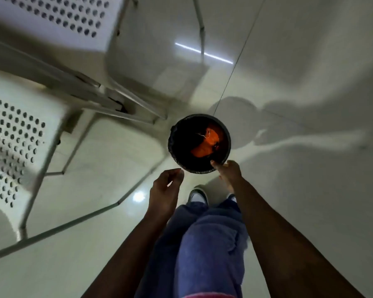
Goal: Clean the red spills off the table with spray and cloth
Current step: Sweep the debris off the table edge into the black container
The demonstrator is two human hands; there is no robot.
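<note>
Looking straight down, I see a round black bin [199, 143] standing on the pale tiled floor [299, 72], with a crumpled orange-red cloth [207, 143] lying inside it toward its far right wall. My right hand [227, 172] is at the bin's near rim, thumb hooked over the edge and fingers curled beneath, gripping it. My left hand [166, 188] hovers just beside the rim's near-left edge, fingers loosely curled with nothing in them. Perforated white chairs [15, 134] with metal legs crowd the left side, one leg ending close to the bin's far-left edge. To the right the floor lies open. My shoes [197, 195] stand just short of the bin.
</note>
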